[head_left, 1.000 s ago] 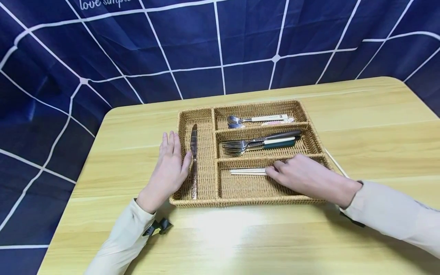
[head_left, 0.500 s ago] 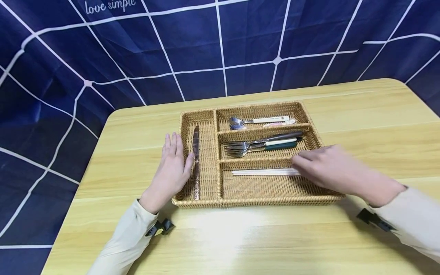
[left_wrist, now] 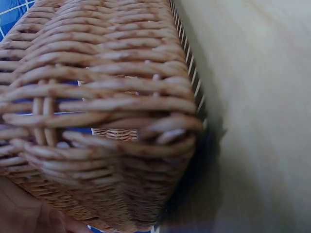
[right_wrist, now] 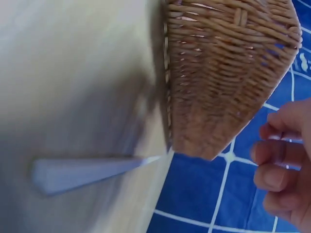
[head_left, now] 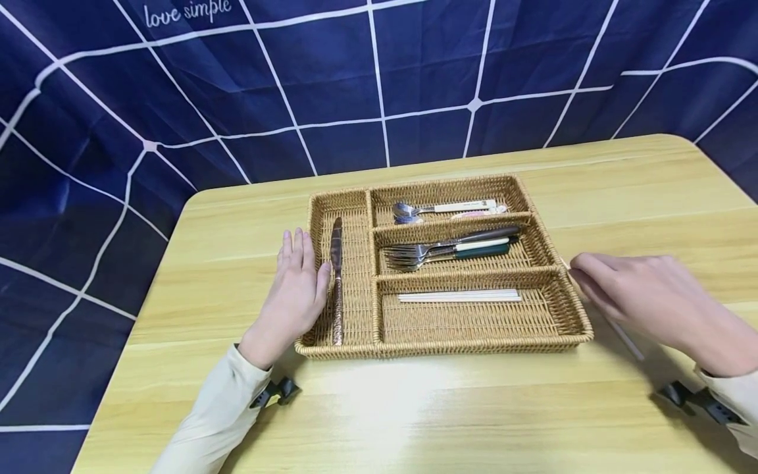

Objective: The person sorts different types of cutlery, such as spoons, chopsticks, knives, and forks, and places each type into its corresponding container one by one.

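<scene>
A wicker cutlery tray [head_left: 444,346] sits on the table. My left hand [head_left: 290,293] rests along its left wall, fingers straight and thumb over the rim; the left wrist view shows the woven corner close up. Beyond the right wall, my right hand [head_left: 657,296] hovers above a single pale chopstick [head_left: 624,339] lying on the tabletop. The right wrist view shows its fingers [right_wrist: 277,177] loosely curled with nothing between them, apart from the chopstick. Several white chopsticks [head_left: 458,296] lie side by side in the front compartment.
A table knife [head_left: 337,283] lies lengthwise in the left compartment. Forks [head_left: 450,249] fill the middle one, and spoons [head_left: 444,207] lie in the back one. Blue grid cloth [head_left: 426,79] hangs behind the wooden table [head_left: 379,421].
My right hand has let go of the chopsticks in the front compartment and moved right, over the tray's wall, to above the loose chopstick. The left hand stays against the tray.
</scene>
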Tool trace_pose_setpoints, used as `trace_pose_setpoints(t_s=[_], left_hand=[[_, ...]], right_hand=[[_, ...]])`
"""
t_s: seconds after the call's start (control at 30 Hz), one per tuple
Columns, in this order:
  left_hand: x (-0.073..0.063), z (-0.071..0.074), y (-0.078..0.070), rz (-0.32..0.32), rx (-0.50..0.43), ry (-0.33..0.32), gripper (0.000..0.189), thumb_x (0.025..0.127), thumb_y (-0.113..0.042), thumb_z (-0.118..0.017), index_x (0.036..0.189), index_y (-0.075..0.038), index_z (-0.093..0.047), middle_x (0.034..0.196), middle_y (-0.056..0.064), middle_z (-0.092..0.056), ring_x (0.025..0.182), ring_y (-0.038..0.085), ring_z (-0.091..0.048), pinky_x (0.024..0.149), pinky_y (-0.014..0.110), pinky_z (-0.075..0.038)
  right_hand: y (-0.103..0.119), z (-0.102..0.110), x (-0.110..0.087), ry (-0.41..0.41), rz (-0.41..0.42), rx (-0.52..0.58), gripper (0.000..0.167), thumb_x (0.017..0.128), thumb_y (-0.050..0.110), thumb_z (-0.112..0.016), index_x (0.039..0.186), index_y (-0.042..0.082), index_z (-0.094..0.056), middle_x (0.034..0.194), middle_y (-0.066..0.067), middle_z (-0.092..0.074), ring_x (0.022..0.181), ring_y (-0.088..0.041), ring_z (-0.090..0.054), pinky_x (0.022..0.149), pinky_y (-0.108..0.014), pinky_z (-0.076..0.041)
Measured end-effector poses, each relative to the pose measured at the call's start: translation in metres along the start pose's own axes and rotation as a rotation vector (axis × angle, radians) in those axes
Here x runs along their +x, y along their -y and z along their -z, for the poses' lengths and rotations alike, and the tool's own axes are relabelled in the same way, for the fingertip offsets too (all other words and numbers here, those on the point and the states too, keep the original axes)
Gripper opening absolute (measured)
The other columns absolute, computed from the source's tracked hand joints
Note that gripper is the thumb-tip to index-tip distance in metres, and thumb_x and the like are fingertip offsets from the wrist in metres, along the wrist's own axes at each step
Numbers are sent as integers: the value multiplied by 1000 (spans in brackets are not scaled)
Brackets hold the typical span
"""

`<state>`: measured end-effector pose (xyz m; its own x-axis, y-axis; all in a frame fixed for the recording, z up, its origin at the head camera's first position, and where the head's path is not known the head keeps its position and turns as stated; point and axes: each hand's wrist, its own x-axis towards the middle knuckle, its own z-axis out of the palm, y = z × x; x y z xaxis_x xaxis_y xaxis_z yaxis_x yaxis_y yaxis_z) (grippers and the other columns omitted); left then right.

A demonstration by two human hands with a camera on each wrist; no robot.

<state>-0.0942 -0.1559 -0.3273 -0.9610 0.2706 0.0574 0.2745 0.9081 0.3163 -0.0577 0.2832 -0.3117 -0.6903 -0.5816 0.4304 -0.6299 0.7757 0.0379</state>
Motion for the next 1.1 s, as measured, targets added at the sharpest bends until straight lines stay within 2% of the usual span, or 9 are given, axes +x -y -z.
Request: trace_pose_setpoints(t_s=[0.1, 0.23, 0.53, 0.87, 1.1], left_hand=[[0, 0, 0, 0, -1, -1, 65, 105, -28, -30, 147, 16, -8, 154, 34, -3, 144, 45, 5, 118, 53, -4], [0, 0, 0, 3, -2, -6, 65, 105, -28, -31, 147, 15, -7, 154, 34, -3, 144, 45, 5, 118, 53, -4], [0, -1, 1, 1, -1, -11, 64, 105, -28, -32, 146, 16, -9, 154, 34, -4, 144, 45, 4, 118, 54, -6], [0, -2, 1, -2, -11, -21, 65, 105, -27, -33, 146, 16, -9, 154, 35, -5, 144, 45, 3, 118, 54, -6], [0, -2, 2, 2, -11, -18, 65, 105, -28, -33, 146, 16, -9, 154, 35, -5, 144, 45, 3, 118, 54, -6]], right_hand=[[-3, 1, -8, 63, -92, -8, 19, 96, 20, -49, 77, 19, -45, 60, 15, -29, 47, -3, -26, 38, -23, -21], [-8, 3, -18, 173, -212, -2, 23, 83, 5, -60, 77, 20, -43, 63, 12, -33, 52, -6, -33, 40, -26, -23], [-12, -8, -33, 312, -314, 8, 25, 97, 17, -54, 74, 19, -44, 58, 9, -32, 48, -10, -34, 38, -28, -23], [-14, -15, -40, 461, -378, 51, 27, 101, 23, -50, 74, 19, -44, 59, 7, -33, 49, -10, -35, 40, -28, -26], [-17, -17, -36, 463, -394, 47, 27, 100, 22, -51, 74, 16, -44, 61, 5, -36, 53, -13, -38, 40, -30, -29]])
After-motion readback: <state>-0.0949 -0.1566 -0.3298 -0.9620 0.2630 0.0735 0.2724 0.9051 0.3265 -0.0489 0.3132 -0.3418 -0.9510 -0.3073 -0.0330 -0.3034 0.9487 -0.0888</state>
